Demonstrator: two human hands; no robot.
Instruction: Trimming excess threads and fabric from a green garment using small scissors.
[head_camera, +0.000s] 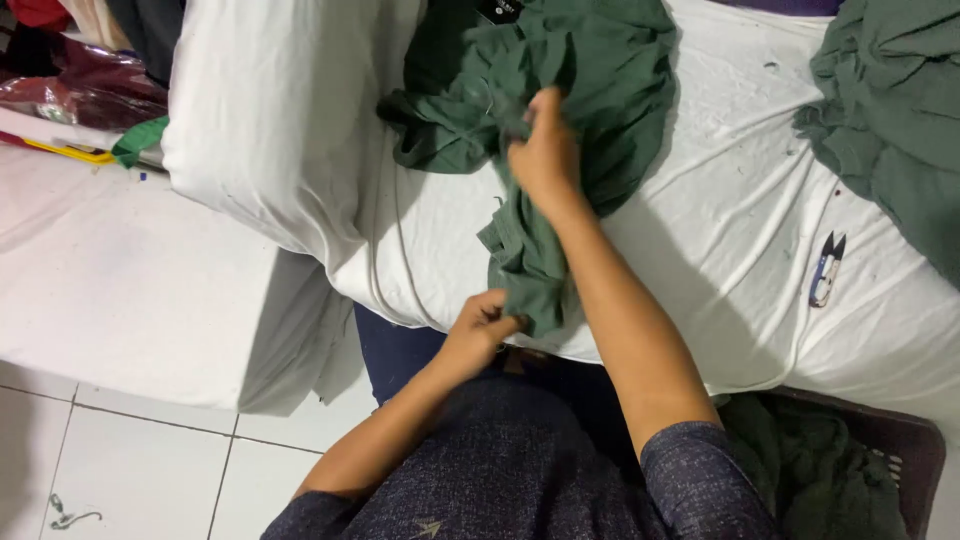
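A dark green garment (590, 70) lies crumpled on a table covered in white cloth (720, 170). My right hand (545, 150) pinches a fold of it near the middle of the table, lifting the fabric a little. My left hand (480, 325) grips the lower end of the same garment at the table's near edge. A strip of the green fabric stretches between the two hands.
A small thread snipper (826, 268) lies on the cloth to the right. More green fabric (890, 110) is heaped at the far right. A dark basket (880, 450) with green cloth sits on the floor at lower right. A lower white surface (120, 280) stands at left, tiled floor below.
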